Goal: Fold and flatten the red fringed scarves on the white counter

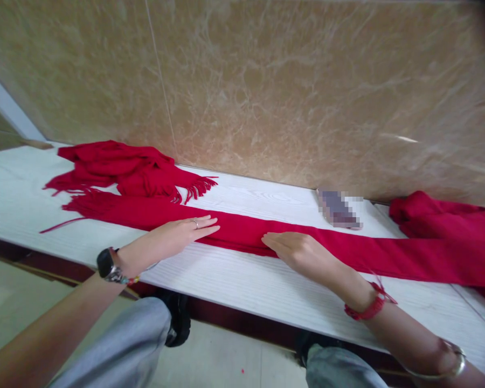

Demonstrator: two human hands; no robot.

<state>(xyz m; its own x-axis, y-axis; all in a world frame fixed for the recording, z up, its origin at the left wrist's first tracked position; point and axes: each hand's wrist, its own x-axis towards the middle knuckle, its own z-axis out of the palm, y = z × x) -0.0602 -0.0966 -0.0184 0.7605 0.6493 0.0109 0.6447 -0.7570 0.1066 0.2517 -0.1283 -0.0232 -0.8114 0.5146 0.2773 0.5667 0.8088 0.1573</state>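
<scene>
Left hand (181,237), one: from my remote post I see it unclenched, fingers extended flat on the long red scarf (240,231). Right hand (299,250), one: also released, fingers straight, touching the scarf farther from its fringed end. Scarf: laid lengthwise along the white desk (230,272). Bunched red cloth (121,164), fringed: just behind the scarf's fringed end. Phone-like object (335,207), partly blurred: behind the scarf. Red heap (436,215): behind the scarf's opposite stretch; whether joined, I cannot tell.
</scene>
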